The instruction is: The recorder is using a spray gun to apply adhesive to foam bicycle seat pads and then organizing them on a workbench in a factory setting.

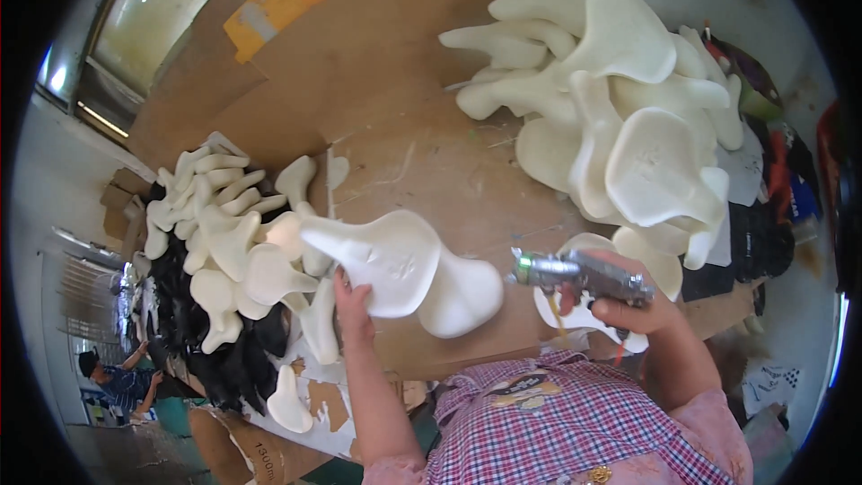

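My left hand (354, 305) grips the edge of a white foam saddle pad (400, 256), its narrow nose pointing left and its dished side up. Right beside it, a second foam saddle pad (467, 296) rests on the brown cardboard table top (395, 157), partly hidden behind the first. In my right hand (633, 292) is a metal spray gun (584, 274) with a green ring near its nozzle. The nozzle points left toward the two pads, apart from them. More pads lie under and behind my right hand.
A tall heap of pale foam pads (651, 162) stands at the far right. Several smaller ones (224, 238) pile up at the left over black covers (184, 305). Cardboard sheeting (314, 54) rises behind. Far left, another person (126, 386) is at work.
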Action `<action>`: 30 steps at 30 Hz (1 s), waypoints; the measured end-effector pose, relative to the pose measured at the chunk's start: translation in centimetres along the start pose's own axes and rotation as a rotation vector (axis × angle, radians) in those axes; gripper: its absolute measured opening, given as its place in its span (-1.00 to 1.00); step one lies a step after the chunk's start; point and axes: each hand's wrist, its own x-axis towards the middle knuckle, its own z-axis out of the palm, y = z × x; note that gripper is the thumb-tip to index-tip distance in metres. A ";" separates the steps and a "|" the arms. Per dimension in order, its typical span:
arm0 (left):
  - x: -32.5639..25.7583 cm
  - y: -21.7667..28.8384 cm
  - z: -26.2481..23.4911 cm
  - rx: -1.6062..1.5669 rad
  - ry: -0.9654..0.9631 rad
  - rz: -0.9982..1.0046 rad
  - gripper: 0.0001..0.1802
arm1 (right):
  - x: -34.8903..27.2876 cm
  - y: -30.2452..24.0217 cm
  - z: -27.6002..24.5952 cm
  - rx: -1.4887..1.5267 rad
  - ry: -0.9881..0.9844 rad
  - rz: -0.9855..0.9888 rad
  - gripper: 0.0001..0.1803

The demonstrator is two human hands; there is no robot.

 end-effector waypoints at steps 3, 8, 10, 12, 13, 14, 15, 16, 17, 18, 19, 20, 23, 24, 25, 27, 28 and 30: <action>1.7 2.3 0.2 -0.003 -0.024 0.021 -0.17 | -0.6 -1.3 1.3 -0.239 -0.080 0.097 -0.44; 4.3 1.8 0.0 -0.026 -0.077 -0.027 -0.19 | -1.0 -1.5 3.1 -0.501 -0.029 0.234 -0.48; 5.1 0.3 -0.8 -0.061 -0.110 -0.071 -0.19 | -0.4 -2.7 4.8 -0.419 0.065 0.100 -0.51; 6.0 -2.0 -2.8 0.059 -0.147 -0.062 -0.18 | -0.3 -4.0 6.2 -0.342 0.071 0.064 -0.50; 5.6 -1.7 -3.0 -0.005 -0.143 -0.148 -0.16 | -0.3 -4.3 6.6 -0.253 0.109 0.057 -0.50; 5.9 -2.0 -3.6 -0.006 -0.141 -0.145 -0.16 | -0.4 -4.4 7.0 -0.163 0.145 0.049 -0.49; 6.3 -2.3 -4.4 0.046 -0.132 -0.135 -0.21 | -0.5 -4.3 7.0 -0.163 0.138 0.071 -0.48; 6.4 -2.3 -4.6 0.097 -0.126 -0.126 -0.27 | -0.9 -4.0 6.8 -0.166 0.136 0.070 -0.48; 6.7 -1.8 -5.4 0.093 -0.124 -0.125 -0.27 | -1.3 -3.4 6.6 -0.221 0.130 0.106 -0.47; 7.4 -0.8 -6.8 -0.110 -0.055 -0.060 -0.35 | -1.5 -3.0 6.7 -0.277 0.125 0.142 -0.47; 8.1 0.5 -7.4 -0.311 0.008 0.001 -0.43 | -1.7 -2.8 6.6 -0.299 0.119 0.148 -0.45; 8.4 3.1 -6.7 -0.614 -0.087 0.046 -0.53 | -2.0 -2.3 6.6 -0.306 0.148 0.161 -0.45; 9.3 3.0 -5.5 -0.453 0.112 -0.027 -0.41 | -3.2 -2.2 8.1 -0.247 0.272 0.249 -0.44; 10.9 -0.8 -5.7 -0.204 -0.013 -0.055 -0.41 | -3.1 -1.7 8.4 -0.256 0.270 0.247 -0.44; 11.0 -3.6 -3.0 0.107 -0.031 -0.184 -0.38 | -3.0 -0.9 8.6 -0.246 0.277 0.218 -0.43; 9.3 -10.2 2.9 0.552 -0.027 -0.261 -0.32 | -2.5 -0.1 9.4 -0.236 0.270 0.198 -0.43; 8.5 -12.8 4.5 0.687 -0.018 -0.219 -0.31 | -2.3 -0.1 10.0 -0.251 0.275 0.192 -0.43; 6.8 -12.5 8.3 0.771 -0.084 -0.222 -0.31 | -2.8 0.3 9.8 -0.265 0.313 0.190 -0.43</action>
